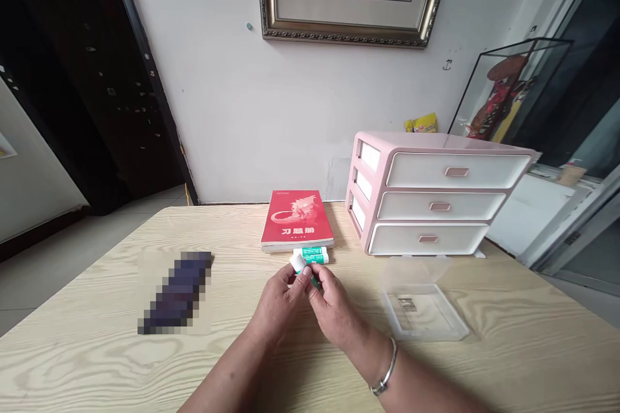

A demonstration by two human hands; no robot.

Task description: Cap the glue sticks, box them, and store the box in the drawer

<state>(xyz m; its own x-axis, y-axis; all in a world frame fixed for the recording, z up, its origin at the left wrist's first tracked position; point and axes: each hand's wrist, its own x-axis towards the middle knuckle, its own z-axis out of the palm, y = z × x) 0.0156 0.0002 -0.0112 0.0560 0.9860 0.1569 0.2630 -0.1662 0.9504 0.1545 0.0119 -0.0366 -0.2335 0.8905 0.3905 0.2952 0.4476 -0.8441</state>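
Observation:
Both hands meet around a glue stick with a white cap and a green label, held tilted above the table. My left hand is closed on it, thumb pressed near the cap. From the other side, the fingers of my right hand pinch its lower part, and they hide much of the label. A second white-and-green glue stick lies just beyond the hands, along the front edge of a red book.
A clear plastic box with its lid raised stands to the right. Behind it is a pink and white drawer unit. A dark, pixelated object lies at left on the wood-grain table. The wall closes off the back.

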